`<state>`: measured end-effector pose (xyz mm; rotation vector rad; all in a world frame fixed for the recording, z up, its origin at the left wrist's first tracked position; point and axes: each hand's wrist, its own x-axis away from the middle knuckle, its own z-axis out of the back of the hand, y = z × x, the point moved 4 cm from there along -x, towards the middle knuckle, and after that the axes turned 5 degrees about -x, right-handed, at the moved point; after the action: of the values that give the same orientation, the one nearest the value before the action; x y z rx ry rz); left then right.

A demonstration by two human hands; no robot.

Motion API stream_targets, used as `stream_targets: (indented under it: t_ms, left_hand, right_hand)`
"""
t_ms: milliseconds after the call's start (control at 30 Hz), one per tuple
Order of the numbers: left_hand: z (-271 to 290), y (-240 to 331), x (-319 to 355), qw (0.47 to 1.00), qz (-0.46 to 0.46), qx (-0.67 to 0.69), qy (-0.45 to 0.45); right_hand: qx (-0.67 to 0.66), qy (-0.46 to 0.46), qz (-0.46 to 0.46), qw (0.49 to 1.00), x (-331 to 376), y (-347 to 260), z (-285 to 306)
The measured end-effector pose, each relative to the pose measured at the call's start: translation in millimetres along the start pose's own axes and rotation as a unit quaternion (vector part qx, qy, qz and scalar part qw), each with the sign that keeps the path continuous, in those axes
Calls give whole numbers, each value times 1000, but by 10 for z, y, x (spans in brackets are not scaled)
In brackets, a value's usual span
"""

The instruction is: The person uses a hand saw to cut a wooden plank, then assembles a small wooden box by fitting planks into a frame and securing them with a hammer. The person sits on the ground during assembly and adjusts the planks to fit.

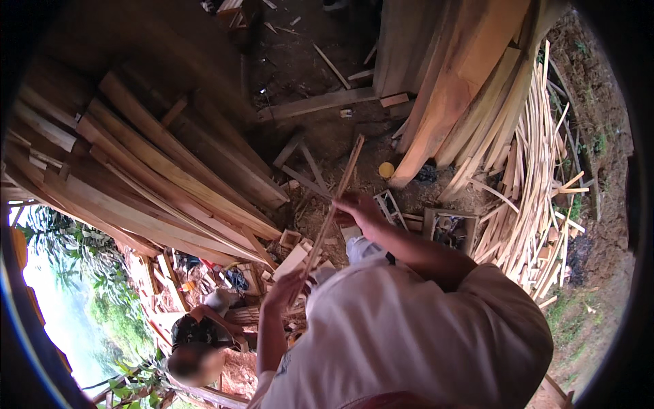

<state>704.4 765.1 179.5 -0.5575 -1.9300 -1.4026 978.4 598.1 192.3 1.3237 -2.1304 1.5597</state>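
A long, thin wooden strip (349, 165) slants across the space in front of me, its far end up and to the right. My right hand (357, 207) is closed around its middle part. Lower down, my left hand (287, 289) grips the same strip near its close end, which is partly hidden by the fingers. Beyond my right hand, a few joined wooden pieces (312, 170) lie on the ground at an angle to each other.
Long boards (163, 184) lean in a stack at left. Tall planks (456, 82) stand at right, beside a big heap of thin slats (524, 211). A wooden tray (470, 235) holds small items. Another person (197, 334) bends low at lower left among wood scraps and shavings.
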Motion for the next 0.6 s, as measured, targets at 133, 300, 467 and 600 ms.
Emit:
stream_targets:
  t_ms: [133, 300, 467, 600]
  left_hand:
    - [73, 1149, -431, 995, -36, -23, -93]
    - [418, 1882, -1221, 989, -63, -64, -114]
    - [533, 2468, -2035, 986, -30, -38, -162]
    - [713, 3039, -2920, 975, -28, 18, -220]
  right_hand:
    - [-26, 23, 25, 999, -450, -790, -251]
    - [-43, 52, 60, 996, -954, -1505, -289]
    - [-72, 73, 81, 991, -1441, -2140, -295]
    - [-38, 75, 66, 994, -2469, -2658, -206]
